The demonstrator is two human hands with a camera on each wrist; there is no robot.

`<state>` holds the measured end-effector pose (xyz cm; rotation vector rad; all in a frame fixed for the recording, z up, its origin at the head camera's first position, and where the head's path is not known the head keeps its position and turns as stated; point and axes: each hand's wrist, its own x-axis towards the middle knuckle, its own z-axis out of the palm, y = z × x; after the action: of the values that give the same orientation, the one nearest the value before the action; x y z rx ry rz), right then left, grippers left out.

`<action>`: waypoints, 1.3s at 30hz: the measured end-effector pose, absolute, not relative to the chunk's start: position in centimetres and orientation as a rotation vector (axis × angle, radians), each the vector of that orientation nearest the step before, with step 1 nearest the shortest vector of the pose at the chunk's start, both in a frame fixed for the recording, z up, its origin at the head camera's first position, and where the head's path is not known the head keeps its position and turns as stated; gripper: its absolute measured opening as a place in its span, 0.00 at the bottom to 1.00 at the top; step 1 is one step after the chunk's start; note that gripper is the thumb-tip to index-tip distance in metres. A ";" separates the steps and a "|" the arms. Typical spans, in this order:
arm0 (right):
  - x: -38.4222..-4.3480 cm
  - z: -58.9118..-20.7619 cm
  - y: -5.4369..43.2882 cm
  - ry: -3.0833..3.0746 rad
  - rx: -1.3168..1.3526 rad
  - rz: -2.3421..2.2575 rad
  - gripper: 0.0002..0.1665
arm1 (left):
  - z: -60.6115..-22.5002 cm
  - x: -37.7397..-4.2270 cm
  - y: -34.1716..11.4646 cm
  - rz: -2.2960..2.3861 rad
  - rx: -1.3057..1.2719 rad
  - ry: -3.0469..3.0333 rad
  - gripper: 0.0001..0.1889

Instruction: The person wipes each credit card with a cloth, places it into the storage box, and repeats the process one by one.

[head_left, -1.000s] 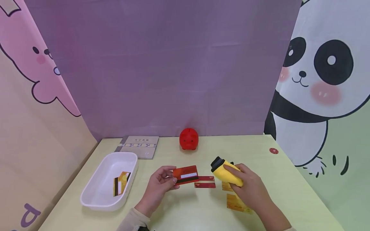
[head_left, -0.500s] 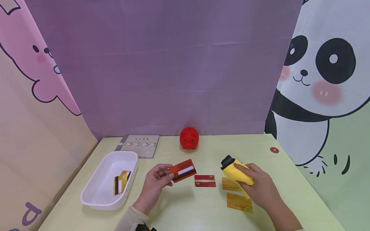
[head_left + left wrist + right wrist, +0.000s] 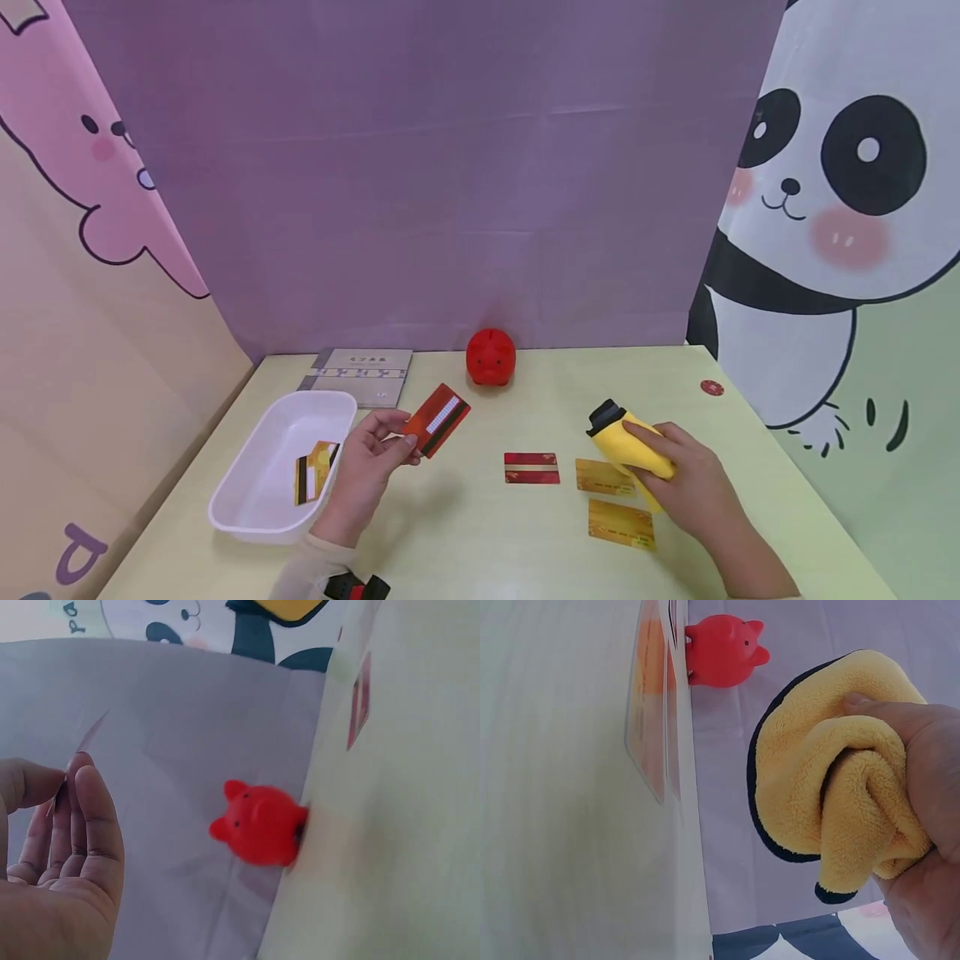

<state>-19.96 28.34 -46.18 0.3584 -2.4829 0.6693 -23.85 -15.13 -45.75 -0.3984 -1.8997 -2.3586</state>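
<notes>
My left hand [image 3: 363, 462] pinches a red bank card [image 3: 442, 417] by its lower left corner, with the black magnetic stripe and white signature strip showing. The card is tilted and held above the table; the left wrist view catches it almost edge-on. In my right hand [image 3: 693, 479] is a bunched yellow cleaning cloth [image 3: 633, 446] with dark edging, its folded fleece showing in the right wrist view. Below the cloth lie two gold cards, the upper gold card [image 3: 600, 478] partly overlapped by it and the lower gold card [image 3: 621, 525]. Left of them lies another red card [image 3: 532, 468].
At the left stands a white plastic basin [image 3: 225, 510], with gold cards [image 3: 306, 479] inside. Behind it is a grey booklet [image 3: 367, 385]. A red piggy bank [image 3: 491, 358] sits at the table's back edge, and a small red disc [image 3: 712, 388] lies at the back right.
My left hand has moved left and up with the red card, turning it steeper and away from the cloth. My right hand has drawn the cloth to the right, uncovering more of the gold cards.
</notes>
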 end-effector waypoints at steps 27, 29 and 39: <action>-19.9 -46.2 29.2 -2.503 0.318 0.686 0.42 | -44.9 -23.2 -28.1 -2.069 0.056 -1.906 0.22; -19.9 -46.2 29.1 -2.508 0.315 0.689 0.42 | -45.1 -23.2 -28.8 -2.037 0.116 -1.972 0.22; -19.9 -46.1 28.9 -2.532 0.299 0.712 0.42 | -46.1 -23.5 -30.4 -2.024 0.242 -2.138 0.22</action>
<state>-19.86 28.92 -46.08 0.2990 -2.5316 0.7120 -23.51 -30.41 -46.13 0.2423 -2.1375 -2.0239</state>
